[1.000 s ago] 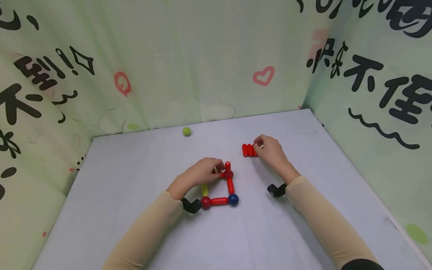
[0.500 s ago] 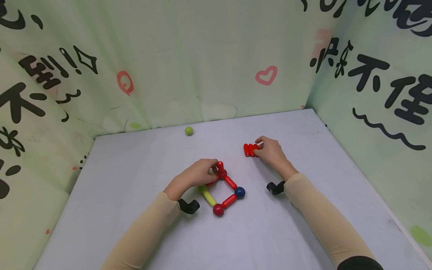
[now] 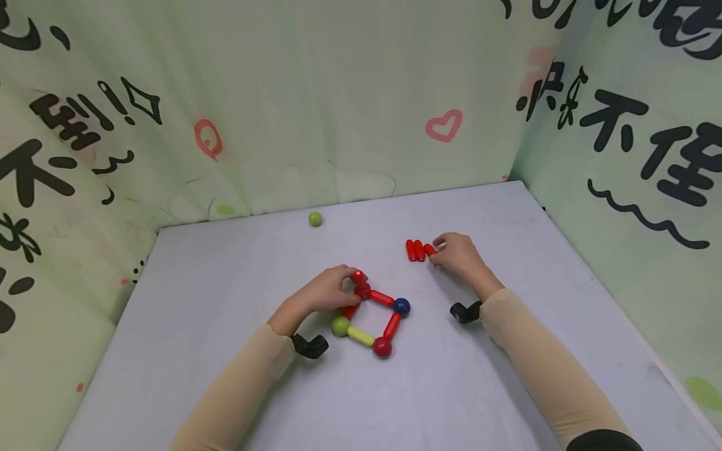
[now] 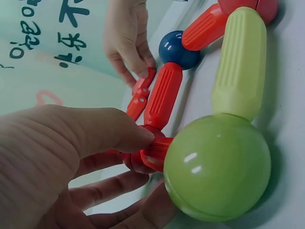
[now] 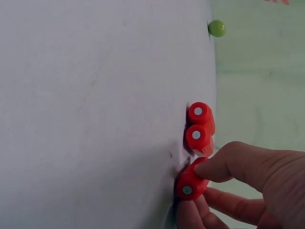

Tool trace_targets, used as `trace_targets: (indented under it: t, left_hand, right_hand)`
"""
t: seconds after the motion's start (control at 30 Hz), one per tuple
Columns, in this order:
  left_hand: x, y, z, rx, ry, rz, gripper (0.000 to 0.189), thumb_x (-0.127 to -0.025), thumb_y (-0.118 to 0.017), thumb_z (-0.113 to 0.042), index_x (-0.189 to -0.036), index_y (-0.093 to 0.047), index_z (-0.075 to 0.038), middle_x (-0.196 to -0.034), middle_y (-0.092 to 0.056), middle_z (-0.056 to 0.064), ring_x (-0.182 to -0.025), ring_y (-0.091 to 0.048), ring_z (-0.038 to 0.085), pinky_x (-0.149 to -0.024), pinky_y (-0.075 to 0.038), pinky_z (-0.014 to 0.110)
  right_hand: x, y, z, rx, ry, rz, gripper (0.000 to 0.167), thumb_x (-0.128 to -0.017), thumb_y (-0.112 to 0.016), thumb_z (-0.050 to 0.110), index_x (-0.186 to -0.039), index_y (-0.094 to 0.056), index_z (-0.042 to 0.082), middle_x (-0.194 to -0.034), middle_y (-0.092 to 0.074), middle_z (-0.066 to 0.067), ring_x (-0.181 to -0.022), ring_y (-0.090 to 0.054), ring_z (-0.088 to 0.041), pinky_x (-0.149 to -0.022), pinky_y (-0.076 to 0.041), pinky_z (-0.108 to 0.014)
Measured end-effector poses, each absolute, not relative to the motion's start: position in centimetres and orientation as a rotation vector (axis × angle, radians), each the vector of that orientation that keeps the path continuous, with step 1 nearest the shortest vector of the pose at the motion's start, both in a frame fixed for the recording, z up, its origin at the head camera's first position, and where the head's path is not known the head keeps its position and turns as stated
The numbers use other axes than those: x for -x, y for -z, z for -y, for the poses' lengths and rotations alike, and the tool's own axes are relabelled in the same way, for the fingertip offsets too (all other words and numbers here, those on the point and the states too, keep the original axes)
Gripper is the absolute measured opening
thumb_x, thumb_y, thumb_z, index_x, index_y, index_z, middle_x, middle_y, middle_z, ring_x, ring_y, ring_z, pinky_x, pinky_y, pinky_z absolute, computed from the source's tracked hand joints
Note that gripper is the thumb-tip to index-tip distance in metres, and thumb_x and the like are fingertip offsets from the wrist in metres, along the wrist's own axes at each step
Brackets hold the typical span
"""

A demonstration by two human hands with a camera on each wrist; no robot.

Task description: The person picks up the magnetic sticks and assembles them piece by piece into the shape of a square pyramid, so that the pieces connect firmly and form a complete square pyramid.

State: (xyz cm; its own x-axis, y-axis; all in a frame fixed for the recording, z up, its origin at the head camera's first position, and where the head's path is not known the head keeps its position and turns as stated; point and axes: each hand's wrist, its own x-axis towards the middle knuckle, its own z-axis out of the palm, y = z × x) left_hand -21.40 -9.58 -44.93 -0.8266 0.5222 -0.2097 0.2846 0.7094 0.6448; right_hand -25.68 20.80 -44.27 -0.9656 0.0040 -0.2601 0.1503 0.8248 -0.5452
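A four-sided frame of magnetic rods and balls lies on the table, with a blue ball (image 3: 402, 307), a green ball (image 4: 217, 167), a red ball (image 3: 382, 347) and a yellow-green rod (image 4: 240, 64). My left hand (image 3: 324, 293) grips its far red corner, thumb and fingers around the ball and rod there. A further red rod (image 3: 358, 275) sticks up from that corner, partly behind the fingers. My right hand (image 3: 461, 257) pinches a loose red magnetic rod (image 5: 191, 183) between thumb and fingers, at a slant beside two other red rods (image 5: 198, 124).
A lone green ball (image 3: 315, 218) sits near the table's back edge. Printed cloth walls (image 3: 366, 94) stand behind and at both sides of the white table (image 3: 225, 263). Black wrist mounts (image 3: 465, 312) project from both sleeves.
The frame has turned counterclockwise under my left hand, and its green corner now shows. The right hand has drawn one red rod slightly away from the other two and tilted it.
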Motion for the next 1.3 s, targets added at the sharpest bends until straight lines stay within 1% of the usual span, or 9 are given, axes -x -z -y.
trace_targets:
  t: [0.07, 0.13, 0.3, 0.37, 0.43, 0.67, 0.87, 1.13, 1.3]
  left_hand:
    - [21.4, 45.1, 9.7, -0.602, -0.896, -2.531, 0.034, -0.092, -0.074, -0.014, -0.125, -0.068, -0.011, -0.124, -0.067, 0.007, -0.109, -0.057, 0.022, -0.097, -0.052, 0.039]
    - [21.3, 45.2, 9.8, -0.56, -0.923, -2.523, 0.033, -0.091, -0.074, -0.014, -0.123, -0.068, -0.011, -0.124, -0.067, 0.007, -0.104, -0.058, 0.021, -0.09, -0.052, 0.036]
    - [21.1, 45.5, 10.0, -0.403, -1.016, -2.473, 0.029, -0.093, -0.074, -0.016, -0.12, -0.065, -0.011, -0.119, -0.065, 0.01, -0.076, -0.064, 0.018, -0.07, -0.055, 0.03]
    - [21.1, 45.6, 10.1, -0.357, -1.057, -2.454, 0.027, -0.094, -0.073, -0.017, -0.119, -0.065, -0.01, -0.117, -0.065, 0.011, -0.067, -0.065, 0.018, -0.065, -0.056, 0.029]
    - [21.1, 45.8, 10.2, -0.325, -1.089, -2.444, 0.026, -0.094, -0.073, -0.017, -0.118, -0.064, -0.01, -0.115, -0.064, 0.011, -0.064, -0.066, 0.017, -0.064, -0.056, 0.028]
    - [21.0, 45.9, 10.5, -0.28, -1.13, -2.438, 0.026, -0.094, -0.074, -0.018, -0.117, -0.064, -0.01, -0.113, -0.064, 0.011, -0.063, -0.067, 0.017, -0.065, -0.057, 0.028]
    - [20.9, 45.8, 10.5, -0.26, -1.117, -2.461, 0.026, -0.094, -0.074, -0.018, -0.115, -0.064, -0.01, -0.11, -0.065, 0.01, -0.065, -0.066, 0.017, -0.065, -0.056, 0.027]
    - [20.8, 45.7, 10.6, -0.256, -1.132, -2.458, 0.025, -0.094, -0.074, -0.018, -0.115, -0.063, -0.01, -0.11, -0.065, 0.01, -0.069, -0.066, 0.018, -0.064, -0.057, 0.028]
    - [20.8, 45.8, 10.6, -0.253, -1.133, -2.469, 0.024, -0.094, -0.074, -0.018, -0.113, -0.063, -0.009, -0.108, -0.066, 0.01, -0.069, -0.065, 0.017, -0.064, -0.057, 0.028]
  right_hand:
    - [25.6, 44.1, -21.0, -0.128, 0.842, -2.745, 0.047, -0.093, -0.067, 0.017, -0.134, -0.061, -0.005, -0.116, -0.067, -0.022, -0.095, -0.062, -0.029, -0.083, -0.056, -0.037]
    - [25.5, 44.0, -21.2, -0.133, 0.847, -2.735, 0.047, -0.093, -0.066, 0.018, -0.134, -0.06, -0.006, -0.116, -0.066, -0.022, -0.095, -0.062, -0.029, -0.082, -0.055, -0.036]
    - [25.0, 43.6, -21.3, -0.129, 0.916, -2.72, 0.048, -0.094, -0.067, 0.019, -0.134, -0.056, -0.006, -0.116, -0.062, -0.022, -0.096, -0.059, -0.03, -0.082, -0.055, -0.036]
    - [24.8, 43.4, -21.1, -0.108, 0.937, -2.719, 0.047, -0.094, -0.067, 0.018, -0.134, -0.056, -0.004, -0.116, -0.062, -0.022, -0.098, -0.058, -0.031, -0.083, -0.055, -0.037]
    - [24.6, 43.1, -20.8, -0.07, 0.955, -2.721, 0.046, -0.094, -0.068, 0.018, -0.133, -0.057, -0.003, -0.117, -0.062, -0.022, -0.101, -0.058, -0.032, -0.085, -0.055, -0.038]
    - [23.9, 42.5, -19.2, 0.063, 1.013, -2.707, 0.039, -0.093, -0.07, 0.014, -0.128, -0.062, -0.001, -0.119, -0.066, -0.022, -0.107, -0.06, -0.034, -0.092, -0.056, -0.044]
    - [23.0, 41.6, -17.5, 0.197, 1.025, -2.672, 0.028, -0.09, -0.073, 0.013, -0.115, -0.066, 0.002, -0.11, -0.07, -0.017, -0.101, -0.064, -0.03, -0.084, -0.057, -0.037]
    - [22.2, 41.2, -15.8, 0.33, 1.04, -2.633, 0.026, -0.089, -0.075, 0.007, -0.113, -0.067, 0.002, -0.106, -0.07, -0.015, -0.099, -0.067, -0.028, -0.083, -0.059, -0.036]
    - [21.8, 41.3, -15.1, 0.367, 1.019, -2.612, 0.025, -0.086, -0.074, 0.006, -0.11, -0.069, 0.005, -0.102, -0.071, -0.011, -0.094, -0.067, -0.024, -0.08, -0.059, -0.034]
